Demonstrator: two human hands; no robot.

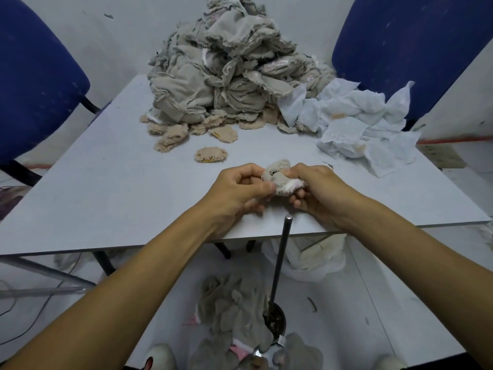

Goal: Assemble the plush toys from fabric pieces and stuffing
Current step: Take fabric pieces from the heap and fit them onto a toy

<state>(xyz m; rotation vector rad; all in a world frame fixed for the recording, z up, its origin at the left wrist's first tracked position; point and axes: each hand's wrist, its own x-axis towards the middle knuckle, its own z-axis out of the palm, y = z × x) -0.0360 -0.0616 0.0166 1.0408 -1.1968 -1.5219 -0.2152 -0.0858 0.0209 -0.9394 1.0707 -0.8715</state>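
Fingers of left hand (pixel 240 186) and right hand (pixel 314 188) pinch the grey plush piece (pixel 278 177) — turn it slowly, keep white lining inside.

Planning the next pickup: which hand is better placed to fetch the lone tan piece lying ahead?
Probably left: the tan piece lies ahead of the left hand; the right hand sits farther off.

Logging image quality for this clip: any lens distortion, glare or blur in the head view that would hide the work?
Head view: wide-angle bowing curves the table edges; lighting is flat and soft, without glare; the grey fabric piece pinched between left hand and right hand is slightly soft but readable.
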